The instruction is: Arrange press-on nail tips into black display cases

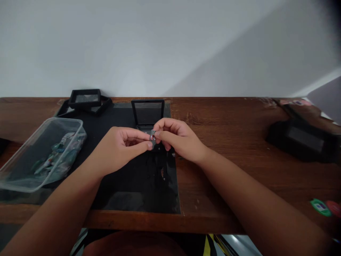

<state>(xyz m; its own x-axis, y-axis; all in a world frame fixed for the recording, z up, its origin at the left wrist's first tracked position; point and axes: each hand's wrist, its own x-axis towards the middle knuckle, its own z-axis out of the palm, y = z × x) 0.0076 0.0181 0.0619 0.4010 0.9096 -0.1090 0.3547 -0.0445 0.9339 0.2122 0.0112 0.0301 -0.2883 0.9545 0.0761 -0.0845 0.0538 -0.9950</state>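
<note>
My left hand [117, 151] and my right hand [183, 140] meet over the dark mat, both with fingers pinched. Between their fingertips is a small shiny piece [152, 136] with red and whitish parts, too small to tell its kind. Just behind my fingers stands a small black box [148, 101] with its framed, see-through lid raised. My hands cover much of its base, so I cannot tell what lies in it.
At the left is a clear plastic tub [18, 153] holding bagged small items. Black framed boxes [84, 104] are stacked by the wall. A black mat [119, 193] covers part of the wooden table [226, 121]. At right are a dark box [301, 142] and a green object [320, 207].
</note>
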